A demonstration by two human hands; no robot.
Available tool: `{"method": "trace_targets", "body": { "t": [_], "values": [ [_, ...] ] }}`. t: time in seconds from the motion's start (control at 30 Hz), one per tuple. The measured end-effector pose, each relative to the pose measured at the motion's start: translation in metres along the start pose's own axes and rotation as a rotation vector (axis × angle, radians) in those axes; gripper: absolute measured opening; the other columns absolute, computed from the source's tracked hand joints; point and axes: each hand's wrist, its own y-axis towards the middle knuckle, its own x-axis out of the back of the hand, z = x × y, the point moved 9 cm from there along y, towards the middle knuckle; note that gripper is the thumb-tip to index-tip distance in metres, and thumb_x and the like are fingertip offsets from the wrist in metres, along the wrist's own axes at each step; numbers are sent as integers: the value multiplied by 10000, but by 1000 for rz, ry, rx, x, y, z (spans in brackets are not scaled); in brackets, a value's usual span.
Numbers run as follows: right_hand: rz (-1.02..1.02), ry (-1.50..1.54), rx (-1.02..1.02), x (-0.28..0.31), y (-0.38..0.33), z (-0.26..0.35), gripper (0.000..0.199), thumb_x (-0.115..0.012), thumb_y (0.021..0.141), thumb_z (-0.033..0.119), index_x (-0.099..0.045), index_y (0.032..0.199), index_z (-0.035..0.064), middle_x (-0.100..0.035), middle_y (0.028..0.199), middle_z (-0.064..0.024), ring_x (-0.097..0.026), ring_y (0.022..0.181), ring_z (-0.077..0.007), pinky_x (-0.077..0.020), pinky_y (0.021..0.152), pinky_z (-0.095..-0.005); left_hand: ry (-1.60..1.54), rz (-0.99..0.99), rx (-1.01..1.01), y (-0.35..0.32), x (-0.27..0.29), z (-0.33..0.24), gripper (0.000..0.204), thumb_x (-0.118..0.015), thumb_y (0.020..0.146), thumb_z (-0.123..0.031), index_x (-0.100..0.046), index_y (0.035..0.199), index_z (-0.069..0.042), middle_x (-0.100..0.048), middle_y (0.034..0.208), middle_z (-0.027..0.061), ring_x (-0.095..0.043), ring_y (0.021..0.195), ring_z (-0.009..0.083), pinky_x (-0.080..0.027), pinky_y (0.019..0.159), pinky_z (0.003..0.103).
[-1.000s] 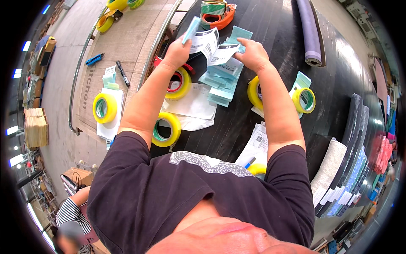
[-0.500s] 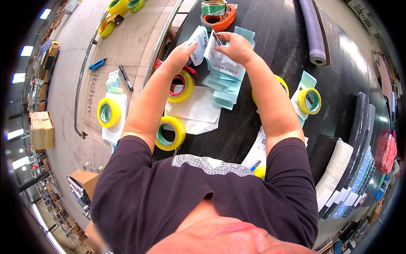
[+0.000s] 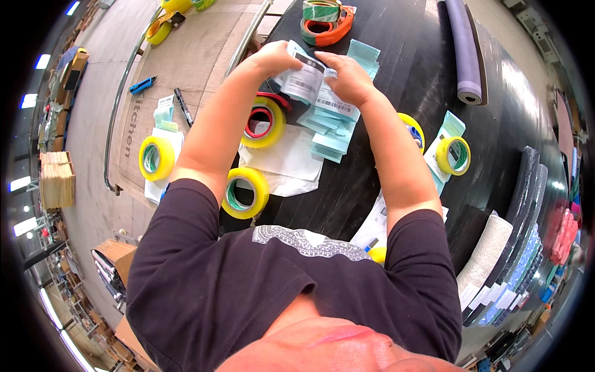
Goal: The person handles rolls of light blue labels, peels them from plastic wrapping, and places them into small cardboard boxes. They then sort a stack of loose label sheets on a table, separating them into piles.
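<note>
Over the far middle of a black table, my left hand point(image 3: 277, 59) is closed on the edge of a strip of printed adhesive labels point(image 3: 302, 82). Just to its right, my right hand point(image 3: 348, 79) has its thumb and index finger curled around another part of the same strip. The upper labels bend up between my hands, white print outward. Beneath them, the strip runs into a fan-folded heap with pale blue-green backing point(image 3: 328, 136). White paper sheets point(image 3: 282, 152) lie under the heap, beside a yellow tape roll with a red core point(image 3: 266, 124).
Beyond my hands stands an orange tape dispenser point(image 3: 334, 31). More tape rolls lie near my arms, including one on the left point(image 3: 156, 158) and one on the right point(image 3: 453, 155). Rolled mats point(image 3: 468, 68) lie at right. A cardboard-topped cart point(image 3: 204, 56) with a metal rail adjoins the table's left.
My left hand has moved up and to the right, closer to my right hand. The label it holds has swung over from upright to face up toward me.
</note>
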Motion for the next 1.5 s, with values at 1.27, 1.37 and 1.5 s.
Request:
{"method": "trace_targets", "body": {
  "t": [1.27,1.37,1.5],
  "values": [
    [-126,341,-231,-5,14,-61,181,-668,828,175,-715,860,3,-680,925,-150,-646,877,-302,-503,802,-376,-1037,-23,115,-23,-35,12,177,-592,924,-91,-606,1087,-23,-686,984,139,-689,857,246,-578,755,382],
    [-167,393,-185,-1,12,-58,173,-668,828,155,-705,846,-14,-672,896,-154,-643,849,-297,-503,780,-370,-1077,-28,146,-25,-38,10,174,-586,927,-85,-603,1088,-23,-681,997,141,-685,865,249,-579,756,393],
    [-205,424,-137,4,9,-54,175,-666,831,152,-698,843,-20,-666,886,-156,-640,838,-297,-501,771,-367,-1117,-51,179,-30,-40,5,172,-586,926,-76,-601,1089,-23,-677,998,138,-683,861,248,-579,753,400]
  ]
}}
